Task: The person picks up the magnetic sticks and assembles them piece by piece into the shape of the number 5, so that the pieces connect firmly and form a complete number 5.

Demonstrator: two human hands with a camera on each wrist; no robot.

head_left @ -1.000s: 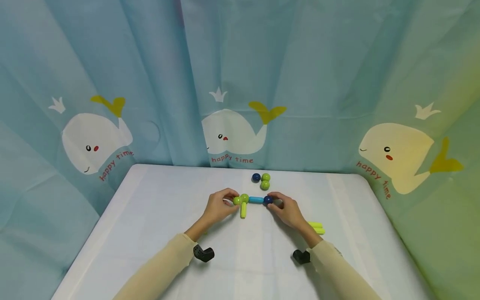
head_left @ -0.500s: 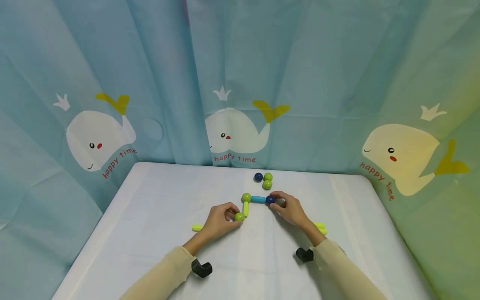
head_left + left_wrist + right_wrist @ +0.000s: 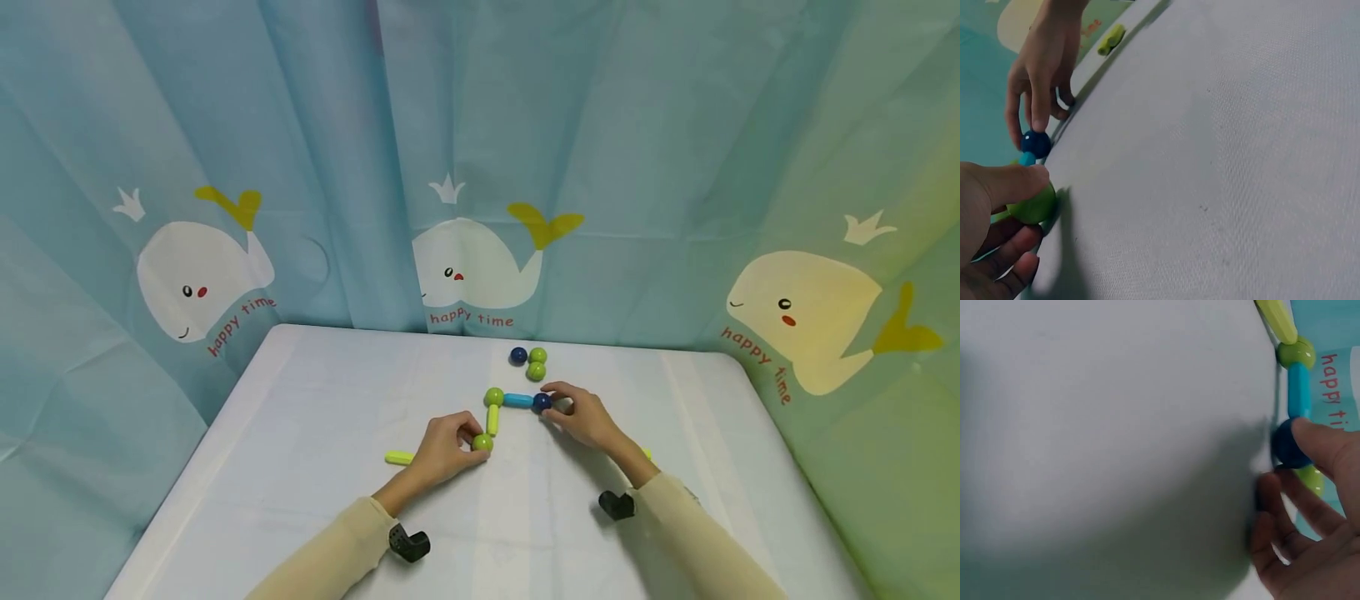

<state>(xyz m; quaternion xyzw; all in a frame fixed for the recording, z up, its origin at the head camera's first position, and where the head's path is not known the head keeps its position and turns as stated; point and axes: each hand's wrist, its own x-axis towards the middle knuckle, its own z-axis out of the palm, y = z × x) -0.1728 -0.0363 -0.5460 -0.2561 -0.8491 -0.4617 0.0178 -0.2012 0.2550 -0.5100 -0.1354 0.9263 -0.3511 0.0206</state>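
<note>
My left hand (image 3: 448, 450) pinches a green ball (image 3: 482, 442) between thumb and fingers. That ball sits at the near end of a yellow-green rod (image 3: 492, 419); whether they touch is hard to tell. At the rod's far end is another green ball (image 3: 494, 397). From it a light blue rod (image 3: 517, 400) runs right to a dark blue ball (image 3: 542, 402). My right hand (image 3: 588, 417) holds this dark blue ball, with the thumb on it in the right wrist view. In the left wrist view, my left thumb partly covers the pinched green ball (image 3: 1034, 207).
Farther back on the white table (image 3: 337, 392) lie a loose dark blue ball (image 3: 518, 357) and two green balls (image 3: 537, 372). One yellow-green rod (image 3: 398, 457) lies left of my left hand. Yellow-green rods (image 3: 1111, 39) also lie by my right forearm. A whale-print curtain (image 3: 637, 167) hangs behind.
My left hand has brought its green ball from beside the corner ball toward me, to the yellow-green rod's near end. My right hand stays at the dark blue ball.
</note>
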